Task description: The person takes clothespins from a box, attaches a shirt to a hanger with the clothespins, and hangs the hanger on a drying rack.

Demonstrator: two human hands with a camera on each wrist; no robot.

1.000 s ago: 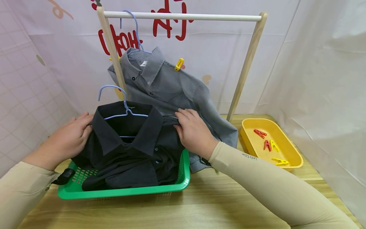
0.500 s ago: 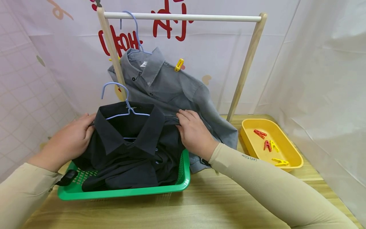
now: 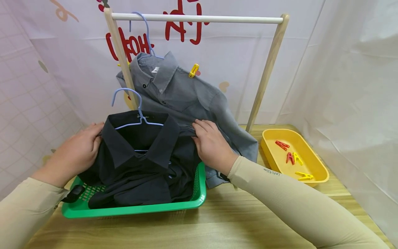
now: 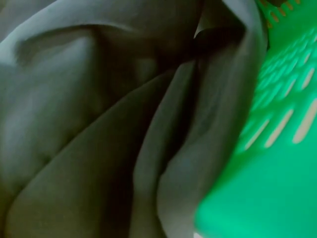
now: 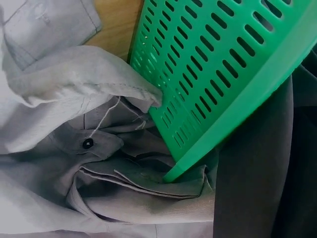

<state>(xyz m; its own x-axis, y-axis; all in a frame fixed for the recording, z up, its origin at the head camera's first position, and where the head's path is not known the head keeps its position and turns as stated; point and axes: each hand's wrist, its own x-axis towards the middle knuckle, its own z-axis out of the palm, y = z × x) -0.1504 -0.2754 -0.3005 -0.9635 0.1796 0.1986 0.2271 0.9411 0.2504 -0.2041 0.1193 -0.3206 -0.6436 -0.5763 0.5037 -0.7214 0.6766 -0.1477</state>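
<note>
Near edge: a pale wood-grain worktop (image 3: 217, 221) runs across the front, with beige stretch sleeves (image 3: 280, 193) reaching in over it from both sides.
Basket: a green perforated plastic basket (image 3: 133, 210) sits on the worktop, in front of the person.
Black shirt: a black collared button-up shirt (image 3: 133, 173) lies bunched in the basket, its collar and shoulders raised above the rim.
Left hand: the left hand (image 3: 76, 148) holds the shirt's left shoulder, thumb in front; the other fingertips are hard to make out from here, seemingly tucked behind the cloth.
Right hand: the right hand (image 3: 211, 145) pinches the right shoulder, fingers over the top and thumb in front.
Hanger: a thin pale-blue hanger (image 3: 142, 119) sits inside the collar, hook standing up and free of the rail.
Tray: a yellow rounded plastic tray (image 3: 311, 155), over to the right, holds two red clothespins (image 3: 282, 145) and two yellow clothespins (image 3: 304, 176).
Grey shirt: behind, a grey button-up shirt (image 3: 199, 93) hangs, a yellow clip (image 3: 193, 70) on its shoulder, its lower cloth touching the basket.
Rack: a white rail (image 3: 199, 18) on wooden posts (image 3: 268, 74) carries that shirt's blue hanger near its left end.
Backdrop: a white sheet (image 3: 236, 52) with red lettering.
</note>
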